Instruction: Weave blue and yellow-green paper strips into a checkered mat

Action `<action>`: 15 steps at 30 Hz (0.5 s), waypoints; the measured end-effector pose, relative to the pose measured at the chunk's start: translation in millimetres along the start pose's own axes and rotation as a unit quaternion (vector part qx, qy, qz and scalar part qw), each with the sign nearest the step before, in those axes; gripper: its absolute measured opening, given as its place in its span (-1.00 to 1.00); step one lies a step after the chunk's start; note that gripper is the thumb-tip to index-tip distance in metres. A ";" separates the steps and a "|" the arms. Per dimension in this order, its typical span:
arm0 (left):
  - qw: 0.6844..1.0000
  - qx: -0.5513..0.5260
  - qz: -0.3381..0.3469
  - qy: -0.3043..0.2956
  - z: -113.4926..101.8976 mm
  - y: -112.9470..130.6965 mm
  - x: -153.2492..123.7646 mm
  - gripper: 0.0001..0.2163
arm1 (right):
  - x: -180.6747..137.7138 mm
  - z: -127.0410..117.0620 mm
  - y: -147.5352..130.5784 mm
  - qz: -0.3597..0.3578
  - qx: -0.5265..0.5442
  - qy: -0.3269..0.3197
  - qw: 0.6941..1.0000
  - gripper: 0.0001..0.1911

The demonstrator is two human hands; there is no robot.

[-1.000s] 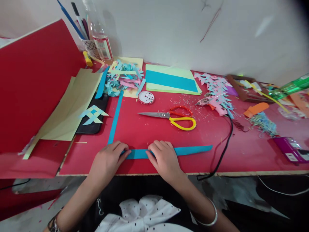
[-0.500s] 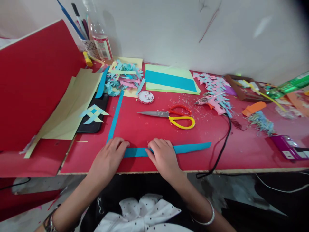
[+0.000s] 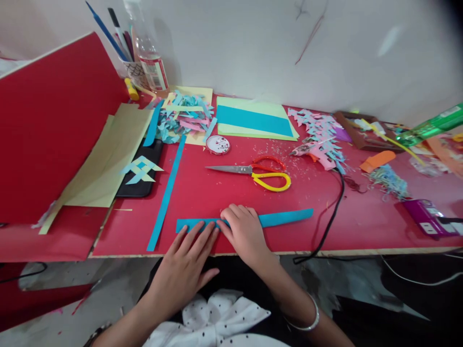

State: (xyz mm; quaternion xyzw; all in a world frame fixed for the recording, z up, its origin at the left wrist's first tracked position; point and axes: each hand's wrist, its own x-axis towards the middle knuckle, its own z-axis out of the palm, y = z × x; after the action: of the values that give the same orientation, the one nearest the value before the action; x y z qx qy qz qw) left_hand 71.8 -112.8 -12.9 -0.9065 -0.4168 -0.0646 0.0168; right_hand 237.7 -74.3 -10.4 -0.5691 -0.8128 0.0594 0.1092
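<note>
Our left hand [image 3: 184, 270]: fingers flat, open, blue strip [image 3: 285, 218] under tips | our right hand [image 3: 244, 233]: fingers curled over it, grip unclear

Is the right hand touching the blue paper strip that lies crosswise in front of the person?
Touching. The head view shows the right hand lying across the blue paper strip, fingers pressing on it.

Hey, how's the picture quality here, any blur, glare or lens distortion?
Head view: soft, even light, with only a faint shadow beside the right hand; the green bottle at the right edge looks stretched and smeared by the wide lens; the top right corner is vignetted dark; a pale light patch shows on the wall, but there is no strong glare.
</note>
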 end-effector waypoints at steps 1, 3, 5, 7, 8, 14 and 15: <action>1.000 0.002 -0.008 -0.003 -0.4 -0.4 -0.9 -0.49 | -0.1 0.2 0.1 0.000 0.001 0.001 1.000 -0.88; 1.000 0.009 -0.020 -0.006 -2.1 -0.9 -2.6 -0.49 | -0.3 0.2 0.1 0.001 0.003 0.000 1.000 -0.88; 0.999 0.019 -0.027 -0.003 -4.4 -1.0 -4.2 -0.49 | -0.4 -0.1 0.0 0.002 0.003 0.000 1.000 -0.88; 0.999 0.027 -0.030 -0.005 -6.4 -0.9 -5.1 -0.48 | -0.2 -0.6 -0.2 0.002 0.000 0.001 1.000 -0.89; 0.999 0.031 -0.031 -0.009 -7.2 -0.8 -5.2 -0.48 | 0.0 -0.9 -0.3 0.002 0.000 0.001 1.000 -0.89; 0.998 0.061 -0.024 -0.008 -5.6 -0.1 -5.2 -0.56 | 1.2 -1.4 -0.2 0.002 -0.002 0.001 1.000 -0.89; 0.998 0.063 -0.017 -0.001 -3.8 -0.1 -5.4 -0.57 | 1.3 -1.1 0.0 0.001 -0.002 0.003 1.000 -0.89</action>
State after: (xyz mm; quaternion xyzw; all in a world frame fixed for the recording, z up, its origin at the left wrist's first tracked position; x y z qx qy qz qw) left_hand 67.8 -117.2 -9.9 -0.8967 -0.4352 -0.0376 0.0722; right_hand 237.5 -73.2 -9.3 -0.5700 -0.8123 0.0566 0.1102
